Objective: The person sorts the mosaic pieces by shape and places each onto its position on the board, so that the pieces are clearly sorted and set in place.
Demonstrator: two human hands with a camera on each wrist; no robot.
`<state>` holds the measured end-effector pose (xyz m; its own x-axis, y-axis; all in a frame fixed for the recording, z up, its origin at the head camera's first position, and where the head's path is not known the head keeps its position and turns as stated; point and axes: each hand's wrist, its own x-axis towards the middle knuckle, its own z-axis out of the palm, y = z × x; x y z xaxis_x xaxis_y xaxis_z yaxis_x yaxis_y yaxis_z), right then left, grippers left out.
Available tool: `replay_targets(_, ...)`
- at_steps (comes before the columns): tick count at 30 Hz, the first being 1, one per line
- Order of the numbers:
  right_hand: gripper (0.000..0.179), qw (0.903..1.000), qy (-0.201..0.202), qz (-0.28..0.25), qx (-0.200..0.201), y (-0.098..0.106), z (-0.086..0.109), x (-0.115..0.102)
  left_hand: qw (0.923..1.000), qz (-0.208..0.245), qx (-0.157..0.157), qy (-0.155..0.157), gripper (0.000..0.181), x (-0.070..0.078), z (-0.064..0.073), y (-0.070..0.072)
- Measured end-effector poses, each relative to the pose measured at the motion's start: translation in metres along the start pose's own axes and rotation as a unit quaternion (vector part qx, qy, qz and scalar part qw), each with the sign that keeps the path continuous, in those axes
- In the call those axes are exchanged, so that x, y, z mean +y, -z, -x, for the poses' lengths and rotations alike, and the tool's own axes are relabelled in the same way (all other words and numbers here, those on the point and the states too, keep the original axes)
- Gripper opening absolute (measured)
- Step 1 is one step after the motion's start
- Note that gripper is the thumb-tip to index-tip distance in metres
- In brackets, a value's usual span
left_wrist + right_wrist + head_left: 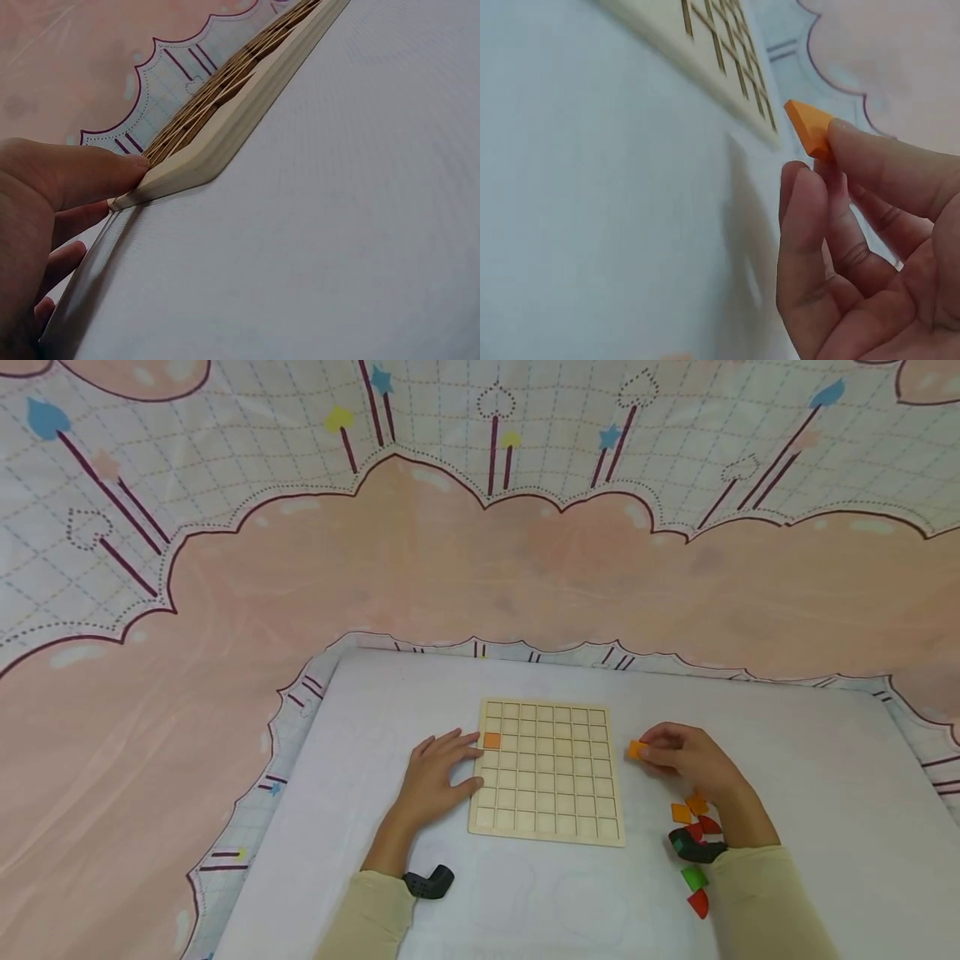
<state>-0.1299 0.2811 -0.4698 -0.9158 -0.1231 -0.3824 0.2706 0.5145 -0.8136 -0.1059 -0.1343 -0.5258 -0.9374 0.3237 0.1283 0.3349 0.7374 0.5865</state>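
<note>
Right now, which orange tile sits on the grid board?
The orange tile in the leftmost column of the board, third row from the far edge. Of the others, one is pinched in the right hand, two lie on the table.

The board (546, 764) is pale, matt wood. At its three o'clock, the orange block (810, 133) looks smooth and matt, its material unclear. The table (555, 906) looks smooth. At twelve, the printed sheet (465, 572) appears lightly creased; at four and eight, the sleeves (772, 906) are matt cloth.
</note>
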Motion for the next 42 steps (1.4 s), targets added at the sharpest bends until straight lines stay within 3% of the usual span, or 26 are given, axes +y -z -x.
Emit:
replay_targets(6,0.039,1.0000,0.007,-0.001,0.005,-0.015,-0.005,-0.013,1.0000,0.001,-0.001,-0.001,0.041,0.002,0.000,0.000)
replay_targets(21,0.033,0.9920,0.048,-0.108,-0.044,-0.056,-0.027,-0.035,1.0000,0.000,0.000,0.001,0.041,0.002,0.001,0.002)
replay_targets(32,0.027,0.9895,0.057,-0.122,-0.054,-0.092,-0.046,-0.057,1.0000,0.003,-0.001,0.007,0.041,0.003,0.001,0.003)
replay_targets(42,0.020,0.9893,0.063,-0.127,-0.034,-0.129,-0.061,-0.077,0.9999,0.000,-0.007,0.015,0.041,0.003,0.000,0.002)
